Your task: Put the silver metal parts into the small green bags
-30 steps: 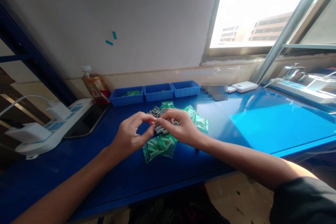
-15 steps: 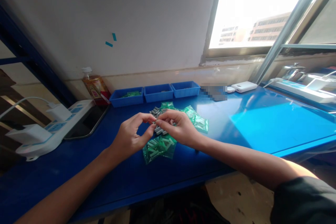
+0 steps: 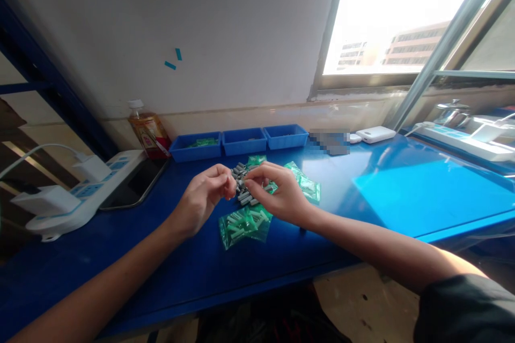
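Small grey cylindrical pieces (image 3: 243, 199) lie in a loose pile on the blue table (image 3: 322, 246). At the pile's left edge is my left hand (image 3: 203, 195), its fingers curled and pressed together; whatever they hold is hidden. My right hand (image 3: 279, 193) reaches over the pile from the right, thumb and index finger drawn close around something too small to make out. Green clear bags with similar pieces (image 3: 237, 226) rest just in front of the pile. More green bags (image 3: 308, 187) lie to the right, beyond my right hand.
Three blue trays (image 3: 244, 142) line the wall side, the left one (image 3: 195, 147) with green bags in it. Further left are a bottle (image 3: 148, 131), a dark phone (image 3: 134, 185) and a power strip (image 3: 90, 187). A white device (image 3: 376, 134) sits at the back right.
My hands, fingertips together before, are now slightly apart. The left fingers have curled in, while my right hand stays over the pile. The view has shifted slightly.
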A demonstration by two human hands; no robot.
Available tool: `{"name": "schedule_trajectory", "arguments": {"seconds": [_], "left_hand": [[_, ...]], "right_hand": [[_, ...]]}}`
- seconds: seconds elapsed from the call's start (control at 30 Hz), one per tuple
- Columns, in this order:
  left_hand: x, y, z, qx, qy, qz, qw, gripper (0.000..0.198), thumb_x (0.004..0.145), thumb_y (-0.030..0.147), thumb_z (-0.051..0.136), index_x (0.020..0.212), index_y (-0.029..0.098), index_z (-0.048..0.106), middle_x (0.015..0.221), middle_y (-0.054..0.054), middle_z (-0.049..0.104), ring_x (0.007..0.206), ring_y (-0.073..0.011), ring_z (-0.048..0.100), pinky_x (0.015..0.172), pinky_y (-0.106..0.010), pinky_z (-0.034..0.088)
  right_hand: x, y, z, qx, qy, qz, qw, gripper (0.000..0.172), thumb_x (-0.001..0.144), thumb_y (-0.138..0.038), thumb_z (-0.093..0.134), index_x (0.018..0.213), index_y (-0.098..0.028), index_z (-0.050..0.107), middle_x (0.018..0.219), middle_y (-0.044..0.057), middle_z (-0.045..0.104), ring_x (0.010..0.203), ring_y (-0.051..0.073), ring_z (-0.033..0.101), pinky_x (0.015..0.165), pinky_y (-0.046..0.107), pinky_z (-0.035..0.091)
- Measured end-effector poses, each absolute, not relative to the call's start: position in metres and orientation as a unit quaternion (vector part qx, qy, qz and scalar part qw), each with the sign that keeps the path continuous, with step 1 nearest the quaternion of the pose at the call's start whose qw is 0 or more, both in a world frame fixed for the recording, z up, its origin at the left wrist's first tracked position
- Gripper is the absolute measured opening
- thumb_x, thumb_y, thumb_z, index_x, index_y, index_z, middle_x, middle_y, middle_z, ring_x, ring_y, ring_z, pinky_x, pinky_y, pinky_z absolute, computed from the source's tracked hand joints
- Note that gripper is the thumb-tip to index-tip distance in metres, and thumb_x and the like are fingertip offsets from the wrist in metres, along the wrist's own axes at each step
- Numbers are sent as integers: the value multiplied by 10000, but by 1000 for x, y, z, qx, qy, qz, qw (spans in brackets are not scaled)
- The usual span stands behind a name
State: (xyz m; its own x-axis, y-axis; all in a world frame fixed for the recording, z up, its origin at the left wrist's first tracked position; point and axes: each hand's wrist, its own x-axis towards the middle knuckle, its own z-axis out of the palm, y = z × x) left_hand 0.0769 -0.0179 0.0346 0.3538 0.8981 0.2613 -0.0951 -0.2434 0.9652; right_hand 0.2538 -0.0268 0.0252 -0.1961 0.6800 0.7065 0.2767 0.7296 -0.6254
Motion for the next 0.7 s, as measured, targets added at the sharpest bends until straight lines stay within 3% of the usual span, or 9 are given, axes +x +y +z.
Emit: {"name": "schedule_trajectory", "arguments": {"seconds": [0.1, 0.2, 0.53, 0.7], "left_hand": [[77, -18, 40, 548, 257, 443, 661, 180, 783, 270, 488, 633, 172, 468, 551, -3, 492, 553, -134, 459, 590, -254, 414], [78, -22, 42, 512, 242, 416, 712, 166, 761, 240, 482, 613, 166, 471, 537, -15, 490, 546, -137, 451, 590, -255, 414], [81, -24, 41, 478, 233, 380, 757, 166, 727, 245, 507, 591, 159, 468, 514, -11, 453, 505, -125, 396, 547, -241, 397], [81, -27, 42, 471, 249, 372, 760, 168, 727, 238, 514, 587, 158, 470, 495, -6, 440, 504, -121, 403, 545, -231, 402]], "right_hand": [[253, -29, 25, -284, -765, 144, 560, 57, 791, -178, 568, 791, -152, 619, 711, 13, 593, 637, 92, 535, 599, 208, 444], [253, -30, 23, -275, -776, 129, 553, 57, 790, -161, 552, 811, -154, 604, 724, 14, 591, 651, 93, 543, 624, 215, 452], [253, -36, 23, -275, -786, 92, 547, 62, 709, -130, 538, 752, -169, 557, 682, -5, 617, 599, 84, 552, 579, 196, 446], [255, -34, 17, -239, -816, -34, 524, 94, 781, -121, 505, 813, -171, 578, 663, -9, 594, 581, 80, 519, 581, 199, 433]]}}
